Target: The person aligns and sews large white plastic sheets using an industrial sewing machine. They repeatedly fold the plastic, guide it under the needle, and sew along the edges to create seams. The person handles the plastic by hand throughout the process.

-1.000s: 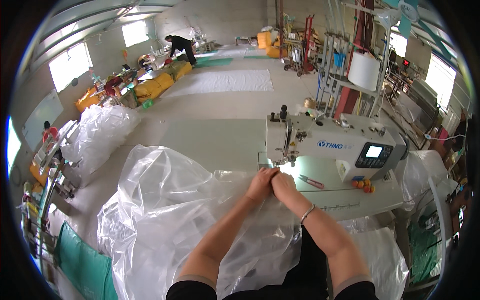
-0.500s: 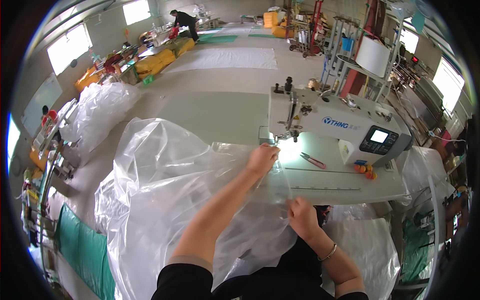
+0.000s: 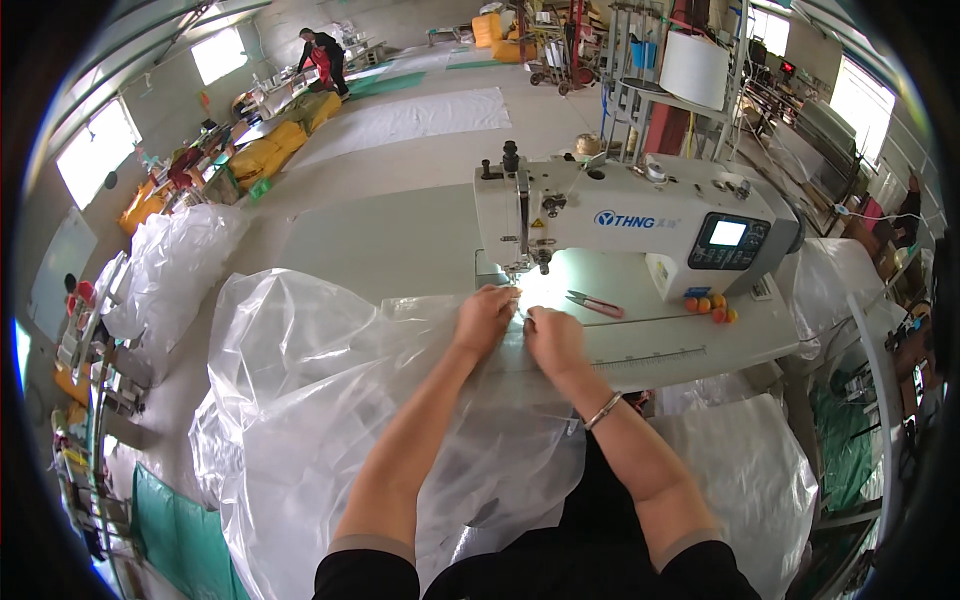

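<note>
Head view: plastic sheet [image 3: 310,390] under left hand [image 3: 484,318], apparently right hand [image 3: 556,340] too

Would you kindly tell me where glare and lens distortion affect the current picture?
Head view: a bright patch below the sewing machine washes out the table; head view: highlights streak the clear plastic sheeting; head view: windows are blown white, and straight edges bend toward the dark rim.

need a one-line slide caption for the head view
Left hand and right hand handle clear plastic sheeting at a sewing machine.
</note>
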`<action>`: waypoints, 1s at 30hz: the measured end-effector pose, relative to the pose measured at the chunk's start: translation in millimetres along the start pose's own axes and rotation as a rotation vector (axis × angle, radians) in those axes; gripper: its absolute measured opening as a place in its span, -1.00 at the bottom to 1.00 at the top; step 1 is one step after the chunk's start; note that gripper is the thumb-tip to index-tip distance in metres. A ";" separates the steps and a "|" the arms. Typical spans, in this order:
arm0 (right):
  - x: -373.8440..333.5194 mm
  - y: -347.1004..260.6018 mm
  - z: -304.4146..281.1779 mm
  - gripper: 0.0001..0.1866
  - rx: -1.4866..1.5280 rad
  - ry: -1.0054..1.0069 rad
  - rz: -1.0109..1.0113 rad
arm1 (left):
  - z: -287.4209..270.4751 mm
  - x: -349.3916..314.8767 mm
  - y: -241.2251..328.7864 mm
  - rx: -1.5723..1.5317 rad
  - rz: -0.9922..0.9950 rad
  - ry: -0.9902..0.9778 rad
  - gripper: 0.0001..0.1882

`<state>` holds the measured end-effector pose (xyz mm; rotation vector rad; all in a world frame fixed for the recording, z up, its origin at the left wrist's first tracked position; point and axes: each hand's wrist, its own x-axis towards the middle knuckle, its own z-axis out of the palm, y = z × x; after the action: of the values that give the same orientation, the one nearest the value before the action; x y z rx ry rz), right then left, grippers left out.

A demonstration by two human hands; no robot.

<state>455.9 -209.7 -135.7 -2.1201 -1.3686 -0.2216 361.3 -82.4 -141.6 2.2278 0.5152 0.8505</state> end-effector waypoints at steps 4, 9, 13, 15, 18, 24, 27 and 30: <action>-14.9 -18.1 8.9 -0.86 -0.168 0.028 -0.070 | -0.1 5.0 4.3 0.256 0.182 -0.067 -0.79; -35.3 -27.6 -7.8 -0.71 -0.174 -0.091 -0.055 | -3.8 -2.2 1.9 0.347 0.358 -0.064 -0.81; -32.7 -27.1 -7.4 -0.73 -0.176 -0.083 -0.088 | -9.1 -1.5 10.3 0.266 0.249 -0.118 -0.79; -29.0 -30.8 -8.3 -0.72 -0.182 -0.105 -0.078 | -12.7 0.0 12.7 0.248 0.177 -0.151 -0.79; -21.0 -32.9 -1.9 -0.73 -0.185 -0.122 -0.061 | -17.8 7.0 7.3 0.238 0.173 -0.173 -0.77; -2.0 -35.0 -1.0 -0.87 -0.150 -0.114 -0.030 | -30.8 23.5 2.1 0.261 0.046 -0.324 -0.76; 5.7 -23.7 8.1 -0.85 0.009 -0.054 -0.065 | -30.9 -21.0 36.0 0.444 0.083 -0.251 -0.57; 16.2 -1.3 21.6 -0.82 0.043 -0.030 -0.017 | -33.4 -93.0 96.5 0.424 0.097 -0.309 -0.36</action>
<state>458.4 -184.6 -145.4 -2.0850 -1.3963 -0.1656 283.3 -185.7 -93.3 2.7287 0.4736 0.4547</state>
